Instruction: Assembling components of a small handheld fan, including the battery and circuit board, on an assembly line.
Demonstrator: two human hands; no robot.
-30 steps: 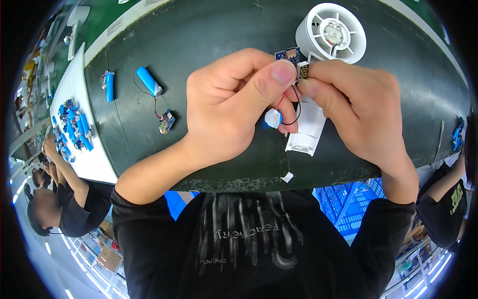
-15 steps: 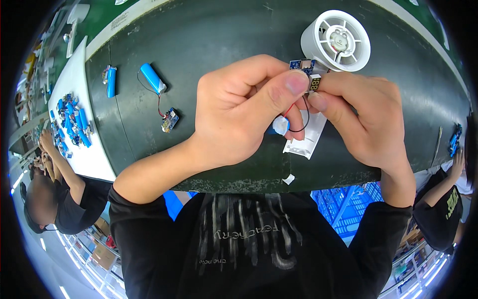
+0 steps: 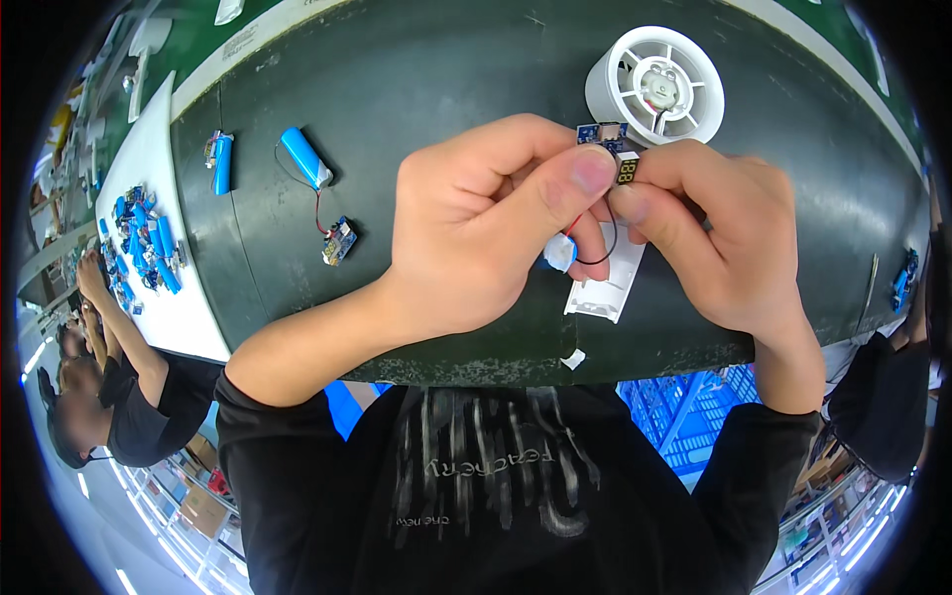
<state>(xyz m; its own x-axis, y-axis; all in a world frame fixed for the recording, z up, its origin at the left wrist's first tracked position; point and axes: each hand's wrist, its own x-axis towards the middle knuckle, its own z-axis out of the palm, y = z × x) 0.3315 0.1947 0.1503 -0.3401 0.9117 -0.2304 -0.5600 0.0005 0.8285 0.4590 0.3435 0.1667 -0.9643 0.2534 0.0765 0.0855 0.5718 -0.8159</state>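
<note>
My left hand point(image 3: 486, 223) is closed, thumb over a small blue circuit board point(image 3: 601, 133) with a numeric display point(image 3: 627, 168). Beneath its fingers shows the white-wrapped end of a blue battery cell point(image 3: 559, 252), joined by red and black wires. My right hand point(image 3: 719, 233) pinches at the board's right edge, thumb and forefinger against the display. Its exact grip is partly hidden. Below the hands lies a long white plastic housing point(image 3: 602, 288), attached to or lying against a round white fan point(image 3: 654, 85); my fingers cover where they meet.
On the dark table point(image 3: 446, 59) at left lie a blue battery with a wired board point(image 3: 339, 240) and another battery point(image 3: 223, 164). A white board point(image 3: 188, 317) carries a battery pile. A white scrap point(image 3: 573, 360) lies near the front edge. People work at both sides; a blue crate point(image 3: 684, 416) stands below.
The fan has shifted slightly left and down, and my right hand has moved a little left. Both hands keep their pinch. The person at right has shifted position.
</note>
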